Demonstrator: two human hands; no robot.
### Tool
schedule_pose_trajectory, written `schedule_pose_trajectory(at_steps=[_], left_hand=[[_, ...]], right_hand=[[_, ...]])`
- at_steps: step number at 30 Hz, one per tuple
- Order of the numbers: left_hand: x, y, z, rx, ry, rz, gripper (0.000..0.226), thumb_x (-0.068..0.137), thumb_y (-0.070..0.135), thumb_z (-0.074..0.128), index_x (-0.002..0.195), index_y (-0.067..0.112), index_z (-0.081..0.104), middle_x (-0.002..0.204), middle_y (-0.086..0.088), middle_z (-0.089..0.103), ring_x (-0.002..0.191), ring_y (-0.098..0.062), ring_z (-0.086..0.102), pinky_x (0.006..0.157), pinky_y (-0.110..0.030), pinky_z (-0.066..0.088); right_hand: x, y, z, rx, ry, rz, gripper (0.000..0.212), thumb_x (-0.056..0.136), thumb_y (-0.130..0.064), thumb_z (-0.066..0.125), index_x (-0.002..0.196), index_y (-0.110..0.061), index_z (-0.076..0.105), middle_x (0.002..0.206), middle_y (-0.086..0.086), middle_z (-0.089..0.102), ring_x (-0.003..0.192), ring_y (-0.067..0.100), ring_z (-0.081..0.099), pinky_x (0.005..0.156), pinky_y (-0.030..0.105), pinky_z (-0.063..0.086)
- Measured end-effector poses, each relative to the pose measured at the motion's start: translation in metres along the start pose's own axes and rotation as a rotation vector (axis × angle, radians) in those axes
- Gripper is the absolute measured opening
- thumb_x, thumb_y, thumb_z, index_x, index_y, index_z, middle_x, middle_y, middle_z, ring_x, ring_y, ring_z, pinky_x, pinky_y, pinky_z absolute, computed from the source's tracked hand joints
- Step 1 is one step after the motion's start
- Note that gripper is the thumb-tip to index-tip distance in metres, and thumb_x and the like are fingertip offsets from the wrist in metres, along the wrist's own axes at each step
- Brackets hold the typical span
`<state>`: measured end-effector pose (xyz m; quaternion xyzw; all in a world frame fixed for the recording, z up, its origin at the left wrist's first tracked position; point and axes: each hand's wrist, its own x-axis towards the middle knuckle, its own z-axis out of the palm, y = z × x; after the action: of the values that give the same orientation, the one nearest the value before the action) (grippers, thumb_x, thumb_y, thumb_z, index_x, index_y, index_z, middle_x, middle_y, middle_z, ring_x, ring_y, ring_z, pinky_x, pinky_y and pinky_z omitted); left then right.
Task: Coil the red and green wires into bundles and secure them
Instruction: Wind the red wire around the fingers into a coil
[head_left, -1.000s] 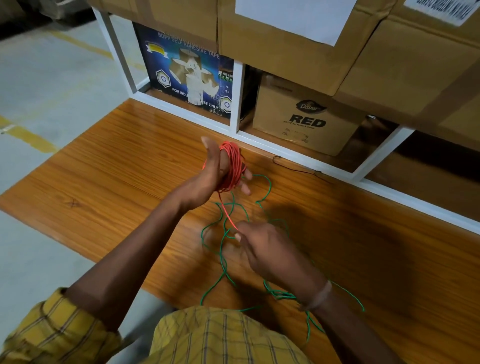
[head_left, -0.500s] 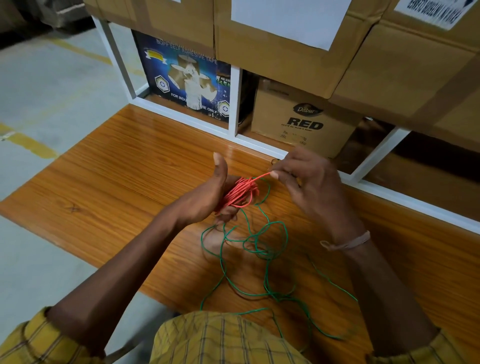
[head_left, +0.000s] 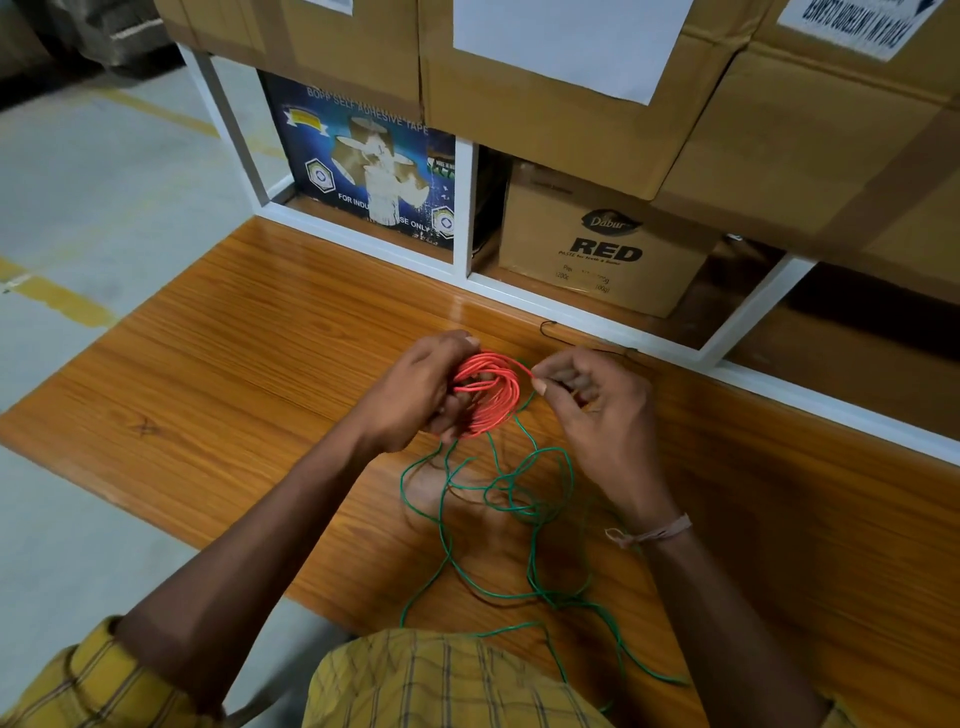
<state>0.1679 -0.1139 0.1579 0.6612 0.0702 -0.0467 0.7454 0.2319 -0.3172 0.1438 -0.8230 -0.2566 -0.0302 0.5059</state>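
Red wire coil (head_left: 487, 391) is gripped mid-frame by curled left hand (head_left: 415, 395); its end is pinched by right hand (head_left: 597, 410). Left fingertips are hidden behind coil. Green wire (head_left: 519, 499) is tangled loose on wooden table (head_left: 234, 374), lower part cut off by shirt.

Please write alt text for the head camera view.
A left hand holds a red wire coil while the right hand pinches its free end, above loose green wire on a wooden table.
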Motion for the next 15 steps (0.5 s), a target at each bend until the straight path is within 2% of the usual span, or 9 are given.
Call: schedule_pose_trajectory(at_steps=[3, 5, 7, 8, 9, 11, 13, 15], left_hand=[[0.005, -0.002, 0.003, -0.227, -0.064, -0.049, 0.044, 0.114, 0.016, 0.03, 0.072, 0.008, 0.041, 0.041, -0.002, 0.028, 0.026, -0.012, 0.023, 0.037, -0.02, 0.036], [0.008, -0.003, 0.003, -0.34, -0.062, -0.077, 0.042, 0.113, 0.016, 0.029, 0.074, 0.01, 0.042, 0.042, 0.0, 0.027, 0.025, -0.009, 0.02, 0.036, -0.02, 0.034], [0.011, -0.006, 0.003, -0.456, -0.034, -0.124, 0.043, 0.112, 0.018, 0.031, 0.073, 0.012, 0.05, 0.041, 0.003, 0.028, 0.024, -0.006, 0.019, 0.035, -0.019, 0.032], [0.012, -0.007, 0.004, -0.506, -0.028, -0.141, 0.046, 0.111, 0.02, 0.032, 0.071, 0.014, 0.055, 0.04, 0.005, 0.029, 0.023, -0.006, 0.019, 0.035, -0.019, 0.032], [0.013, -0.008, 0.006, -0.544, -0.028, -0.153, 0.05, 0.11, 0.021, 0.034, 0.07, 0.014, 0.061, 0.039, 0.005, 0.029, 0.023, -0.005, 0.02, 0.035, -0.019, 0.032], [0.015, -0.008, 0.01, -0.594, -0.04, -0.167, 0.053, 0.107, 0.024, 0.037, 0.068, 0.01, 0.069, 0.037, 0.006, 0.028, 0.022, -0.004, 0.02, 0.034, -0.018, 0.032], [0.017, -0.008, 0.014, -0.632, -0.073, -0.172, 0.048, 0.101, 0.026, 0.043, 0.067, 0.007, 0.071, 0.036, 0.006, 0.029, 0.021, -0.004, 0.022, 0.034, -0.018, 0.033], [0.02, -0.008, 0.017, -0.667, -0.092, -0.182, 0.044, 0.096, 0.028, 0.046, 0.069, 0.004, 0.07, 0.035, 0.006, 0.03, 0.021, -0.004, 0.023, 0.033, -0.018, 0.033]], right_hand=[[-0.005, 0.002, 0.004, 0.099, -0.024, 0.037, 0.02, 0.089, -0.002, 0.077, 0.098, -0.02, 0.08, 0.093, -0.008, 0.08, 0.089, 0.008, 0.076, 0.079, 0.024, 0.059], [-0.007, 0.001, 0.007, 0.191, -0.011, 0.079, 0.026, 0.09, -0.001, 0.075, 0.099, -0.024, 0.082, 0.094, -0.007, 0.081, 0.091, 0.01, 0.077, 0.083, 0.031, 0.061], [-0.011, 0.003, 0.01, 0.256, 0.016, 0.111, 0.02, 0.094, -0.01, 0.073, 0.101, -0.026, 0.082, 0.097, -0.006, 0.082, 0.092, 0.013, 0.077, 0.082, 0.037, 0.062], [-0.014, 0.003, 0.011, 0.285, 0.031, 0.121, 0.012, 0.096, -0.02, 0.073, 0.102, -0.024, 0.082, 0.097, -0.005, 0.081, 0.091, 0.016, 0.077, 0.08, 0.042, 0.062], [-0.016, 0.003, 0.012, 0.295, 0.054, 0.123, 0.014, 0.096, -0.03, 0.073, 0.103, -0.022, 0.082, 0.096, -0.003, 0.081, 0.089, 0.018, 0.076, 0.078, 0.046, 0.062], [-0.02, 0.0, 0.014, 0.305, 0.106, 0.118, 0.023, 0.094, -0.04, 0.076, 0.102, -0.019, 0.08, 0.095, -0.002, 0.08, 0.088, 0.018, 0.075, 0.077, 0.046, 0.062], [-0.02, -0.005, 0.017, 0.302, 0.146, 0.105, 0.017, 0.092, -0.031, 0.08, 0.1, -0.016, 0.078, 0.092, -0.003, 0.079, 0.087, 0.018, 0.076, 0.076, 0.041, 0.062], [-0.02, -0.006, 0.018, 0.301, 0.166, 0.11, 0.012, 0.093, -0.023, 0.081, 0.098, -0.013, 0.076, 0.091, -0.003, 0.079, 0.087, 0.02, 0.075, 0.077, 0.042, 0.061]])
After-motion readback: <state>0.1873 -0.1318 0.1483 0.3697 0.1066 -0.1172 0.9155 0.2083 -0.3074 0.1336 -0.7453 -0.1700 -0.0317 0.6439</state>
